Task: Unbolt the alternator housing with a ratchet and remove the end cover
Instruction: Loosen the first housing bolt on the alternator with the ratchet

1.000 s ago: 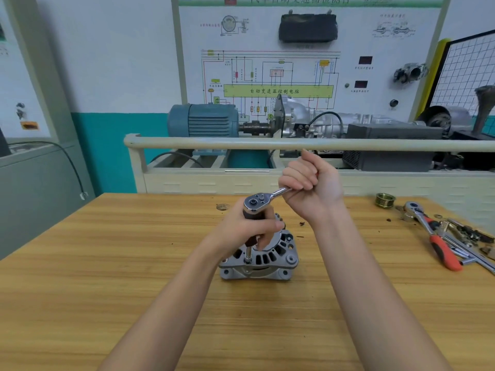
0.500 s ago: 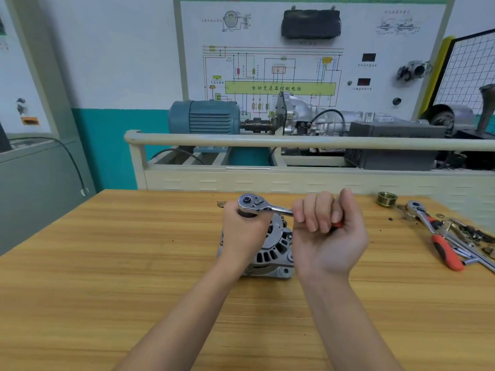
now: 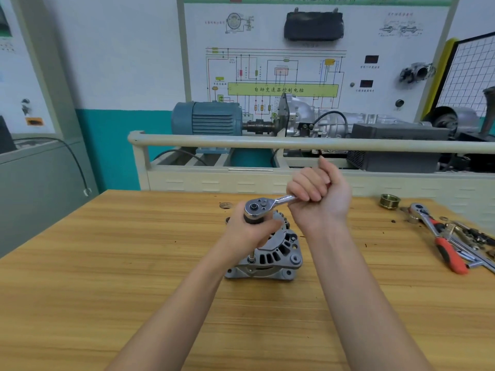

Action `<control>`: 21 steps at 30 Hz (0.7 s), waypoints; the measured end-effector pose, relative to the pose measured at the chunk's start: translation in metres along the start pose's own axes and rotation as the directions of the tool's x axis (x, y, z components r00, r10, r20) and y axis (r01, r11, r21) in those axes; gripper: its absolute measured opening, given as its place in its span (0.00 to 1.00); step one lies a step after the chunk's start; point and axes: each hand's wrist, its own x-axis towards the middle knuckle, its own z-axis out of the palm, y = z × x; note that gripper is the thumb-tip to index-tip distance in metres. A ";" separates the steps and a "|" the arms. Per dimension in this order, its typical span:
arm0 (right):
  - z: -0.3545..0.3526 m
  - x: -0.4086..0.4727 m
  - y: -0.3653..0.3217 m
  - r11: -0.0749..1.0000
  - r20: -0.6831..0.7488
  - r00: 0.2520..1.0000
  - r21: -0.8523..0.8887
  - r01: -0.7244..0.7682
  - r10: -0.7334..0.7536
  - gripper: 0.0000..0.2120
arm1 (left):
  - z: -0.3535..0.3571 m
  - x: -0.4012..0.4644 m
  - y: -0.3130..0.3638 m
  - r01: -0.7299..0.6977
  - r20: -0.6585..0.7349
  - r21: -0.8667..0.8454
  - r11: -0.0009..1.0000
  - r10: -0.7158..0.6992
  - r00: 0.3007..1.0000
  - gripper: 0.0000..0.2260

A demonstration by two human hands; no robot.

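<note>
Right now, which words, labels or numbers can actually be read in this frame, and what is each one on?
"自动变速器控制电脑": green bar in the wiring diagram on the wall training board.
Board header, top edge: cropped and blurred, unreadable.
Small diagram captions and the two dark displays: too small to read.
Left wall panel labels: blurred.
No text can be made out on the ratchet, alternator or bench tools.

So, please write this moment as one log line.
left hand: steadies ratchet | right hand: grips handle | alternator: cover on
</note>
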 end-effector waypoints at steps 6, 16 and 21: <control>-0.012 -0.052 0.025 0.890 0.137 0.901 -0.153 0.429 -0.411 0.20 | 0.021 -0.003 -0.008 -0.106 -0.487 -0.005 0.994 0.090 0.869 0.17; -0.006 0.005 -0.011 0.985 0.098 0.982 -0.076 -0.157 0.164 0.21 | -0.012 -0.002 0.005 -0.020 0.173 0.163 0.986 -0.008 0.985 0.14; -0.003 0.022 -0.010 0.966 0.069 0.964 -0.007 -0.258 0.257 0.20 | -0.009 0.005 0.012 0.028 0.297 0.024 0.999 -0.034 0.954 0.16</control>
